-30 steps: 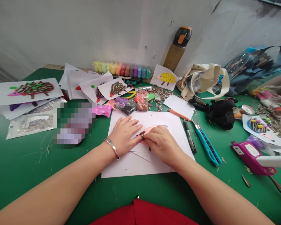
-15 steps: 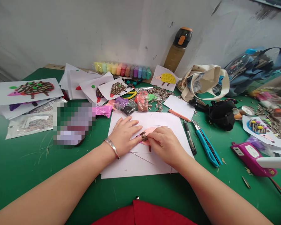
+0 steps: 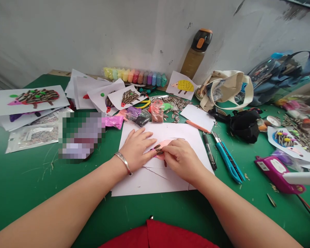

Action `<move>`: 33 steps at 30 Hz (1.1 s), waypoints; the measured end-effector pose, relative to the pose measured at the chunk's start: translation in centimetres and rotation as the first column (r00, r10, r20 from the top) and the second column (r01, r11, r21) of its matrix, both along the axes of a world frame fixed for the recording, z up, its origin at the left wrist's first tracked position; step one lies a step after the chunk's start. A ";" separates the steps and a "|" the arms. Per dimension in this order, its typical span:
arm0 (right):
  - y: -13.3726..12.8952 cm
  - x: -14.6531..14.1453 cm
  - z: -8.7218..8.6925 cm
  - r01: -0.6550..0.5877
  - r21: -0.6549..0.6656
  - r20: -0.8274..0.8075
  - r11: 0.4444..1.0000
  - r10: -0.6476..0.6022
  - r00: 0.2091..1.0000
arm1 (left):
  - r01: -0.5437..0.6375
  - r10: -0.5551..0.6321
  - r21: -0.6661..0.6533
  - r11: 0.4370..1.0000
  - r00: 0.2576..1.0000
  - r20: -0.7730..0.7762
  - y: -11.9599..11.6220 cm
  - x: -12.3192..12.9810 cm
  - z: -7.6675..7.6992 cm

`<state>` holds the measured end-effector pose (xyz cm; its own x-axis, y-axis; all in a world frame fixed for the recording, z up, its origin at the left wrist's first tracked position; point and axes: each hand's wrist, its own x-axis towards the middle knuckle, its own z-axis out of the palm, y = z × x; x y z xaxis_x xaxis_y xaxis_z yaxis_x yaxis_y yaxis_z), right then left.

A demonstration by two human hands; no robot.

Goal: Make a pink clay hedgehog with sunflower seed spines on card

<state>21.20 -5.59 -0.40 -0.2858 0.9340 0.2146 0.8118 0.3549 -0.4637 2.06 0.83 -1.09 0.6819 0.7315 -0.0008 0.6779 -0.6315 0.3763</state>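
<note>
My left hand [image 3: 138, 150] lies flat on a white paper sheet [image 3: 150, 182], its fingertips at the edge of a pink paper cutout [image 3: 165, 144]. A silver bangle [image 3: 123, 163] circles that wrist. Several striped sunflower seeds [image 3: 157, 149] lie on the cutout. My right hand [image 3: 179, 160] is pinched down on the cutout's seeds, with its fingertips against them. The hand hides most of the cutout's right part. A dark seed tip [image 3: 165, 163] shows below the fingers.
The green cutting mat [image 3: 28, 179] holds seed-and-clay animal pictures [image 3: 37, 98], clay packets [image 3: 138, 117] and a loose seed pile [image 3: 174, 103]. To the right lie a blue utility knife [image 3: 227, 165], a black pen [image 3: 209, 151] and a purple glue gun [image 3: 276, 172]. A bottle [image 3: 197, 53] stands against the wall.
My right hand has shifted slightly to the right, showing more of the pink cutout and its seeds. My left hand has stayed in place.
</note>
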 end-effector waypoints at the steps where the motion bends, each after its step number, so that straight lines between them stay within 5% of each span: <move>1: 0.0 0.0 0.0 -0.001 0.004 0.000 1.000 0.001 1.000 | 0.000 0.000 0.003 1.000 1.000 0.002 0.0 0.0 0.0; 33: -0.1 0.5 0.3 0.058 0.031 0.099 0.998 -0.061 0.993 | -0.011 0.010 0.019 1.000 1.000 0.019 0.3 0.0 0.0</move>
